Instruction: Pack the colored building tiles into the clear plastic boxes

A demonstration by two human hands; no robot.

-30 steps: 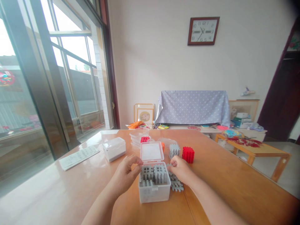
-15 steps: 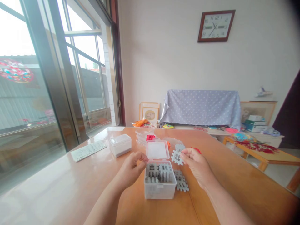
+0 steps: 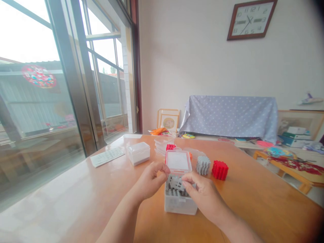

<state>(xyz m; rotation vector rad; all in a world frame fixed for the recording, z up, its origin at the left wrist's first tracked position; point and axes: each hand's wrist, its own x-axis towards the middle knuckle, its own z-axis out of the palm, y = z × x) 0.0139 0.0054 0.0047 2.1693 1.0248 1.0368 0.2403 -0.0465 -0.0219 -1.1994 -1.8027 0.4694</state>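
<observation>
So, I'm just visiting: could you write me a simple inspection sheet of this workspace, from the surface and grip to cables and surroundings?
Surface: glossy brown table, with window glare on its left part.
Job's things: clear box, its lid open, with gray notched pieces inside.
Clutter: gray stack and red stack to the right; closed box and printed sheet to the left.
Grip: right hand pinches a gray piece at the box opening; left hand is by the lid's near-left corner, contact unclear.
Cables: nothing seen.
Surroundings: window left; wall clock and dotted cloth ahead.
</observation>
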